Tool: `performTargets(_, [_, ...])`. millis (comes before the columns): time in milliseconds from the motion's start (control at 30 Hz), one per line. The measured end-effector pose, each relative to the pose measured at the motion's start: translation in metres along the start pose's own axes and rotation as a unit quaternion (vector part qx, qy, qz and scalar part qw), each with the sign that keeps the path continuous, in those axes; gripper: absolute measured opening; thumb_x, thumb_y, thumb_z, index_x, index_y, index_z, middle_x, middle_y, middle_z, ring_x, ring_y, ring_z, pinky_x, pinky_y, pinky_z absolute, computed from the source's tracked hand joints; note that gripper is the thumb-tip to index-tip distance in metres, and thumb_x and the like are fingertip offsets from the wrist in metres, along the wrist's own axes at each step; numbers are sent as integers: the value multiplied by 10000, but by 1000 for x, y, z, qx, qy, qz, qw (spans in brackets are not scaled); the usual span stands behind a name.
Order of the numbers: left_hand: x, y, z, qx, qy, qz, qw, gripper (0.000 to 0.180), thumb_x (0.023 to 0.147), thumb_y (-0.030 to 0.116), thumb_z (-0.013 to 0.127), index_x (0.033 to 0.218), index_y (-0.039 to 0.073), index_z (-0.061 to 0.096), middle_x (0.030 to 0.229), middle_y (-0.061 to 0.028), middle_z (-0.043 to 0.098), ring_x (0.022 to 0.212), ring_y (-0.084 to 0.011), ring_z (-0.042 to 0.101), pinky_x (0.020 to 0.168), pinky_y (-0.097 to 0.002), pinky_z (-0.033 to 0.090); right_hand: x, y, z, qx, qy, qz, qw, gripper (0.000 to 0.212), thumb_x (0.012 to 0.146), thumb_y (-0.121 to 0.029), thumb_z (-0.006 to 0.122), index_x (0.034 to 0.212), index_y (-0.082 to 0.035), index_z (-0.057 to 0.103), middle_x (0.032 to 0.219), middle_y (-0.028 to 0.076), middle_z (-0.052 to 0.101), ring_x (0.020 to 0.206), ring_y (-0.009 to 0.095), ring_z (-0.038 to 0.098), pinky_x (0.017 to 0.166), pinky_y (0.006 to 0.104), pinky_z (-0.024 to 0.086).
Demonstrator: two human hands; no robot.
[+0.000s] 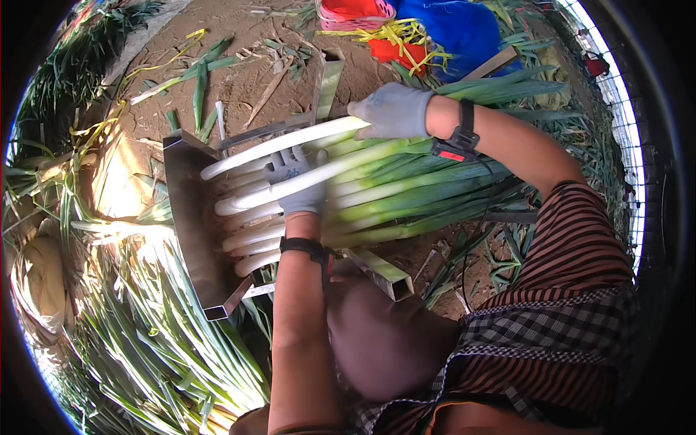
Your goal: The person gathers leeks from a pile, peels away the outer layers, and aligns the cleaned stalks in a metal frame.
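The left hand [297,183] lies among the leeks [388,190] (I can't tell how tight its grip is). Beyond, the right hand [395,111] is wrapped round the farthest leek [290,143]; a metal rack [194,232] carries them, seemingly off the soil [355,72].

Strong light burns the soil [122,170] nearly white just left of the metal end plate [194,225], whose face lies in shade. Right of the plate, gentler light brightens the pale stalks [249,199]. Far to its right, the mesh wall [623,105] glares white and curves with the fisheye distortion. A black, blue-fringed rim surrounds it all.
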State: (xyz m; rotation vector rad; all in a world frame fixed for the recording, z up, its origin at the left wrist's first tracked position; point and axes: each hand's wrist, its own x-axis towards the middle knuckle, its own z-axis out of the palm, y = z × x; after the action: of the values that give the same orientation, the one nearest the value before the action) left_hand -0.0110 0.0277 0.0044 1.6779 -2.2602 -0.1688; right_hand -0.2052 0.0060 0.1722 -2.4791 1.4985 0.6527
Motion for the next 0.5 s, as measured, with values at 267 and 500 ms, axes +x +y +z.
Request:
performTargets(267, [-2,0,3,-7,-3,-5,1000,678,894,560,471,1337,48,508,1388,-160,499,1297,-325,401,1021,-508,268,33,12,43,37,56,-28,997,425,855,-391,661,1023,-14,563,957,204,660,875,389,658,764,463,518])
performTargets(500, [-3,-3,5,-28,78,25,996,563,881,500,561,1233,61,557,1232,-169,571,1177,-346,495,963,-508,365,13,19,55,-91,94,20,991,337,851,-323,663,1014,-43,569,948,141,629,870,345,656,750,430,527])
